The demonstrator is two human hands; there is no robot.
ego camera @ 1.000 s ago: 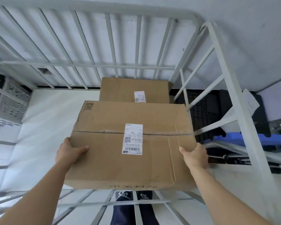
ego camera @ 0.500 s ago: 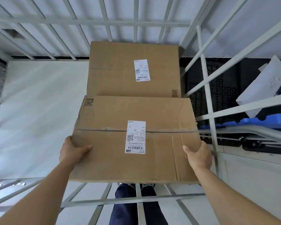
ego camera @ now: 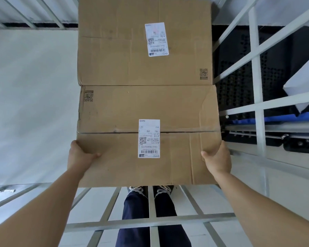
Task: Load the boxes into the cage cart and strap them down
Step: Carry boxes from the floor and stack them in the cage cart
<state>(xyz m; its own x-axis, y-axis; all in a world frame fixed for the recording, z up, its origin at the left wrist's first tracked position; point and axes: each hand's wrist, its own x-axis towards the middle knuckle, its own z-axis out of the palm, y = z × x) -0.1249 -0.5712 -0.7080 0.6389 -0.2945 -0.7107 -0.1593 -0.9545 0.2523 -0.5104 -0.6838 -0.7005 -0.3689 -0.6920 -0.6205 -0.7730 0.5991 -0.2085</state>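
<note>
Partly loaded: second box going in, nothing strapped yet

A first box [ego camera: 123, 56] already lies on the floor of the cage cart [ego camera: 258, 77]. The person holds a second box [ego camera: 114, 111] edge to edge with it. The left hand [ego camera: 80, 155] and right hand [ego camera: 218, 159] grip its sides, thumbs on top and the other fingers hidden beneath. Setting it down and strapping appear to remain.

Both bare forearms reach forward from the near corners. The left hand [ego camera: 80, 155] and right hand [ego camera: 218, 159] grip opposite side edges of the cardboard box [ego camera: 123, 168], thumbs on top, fingers hidden beneath.
</note>
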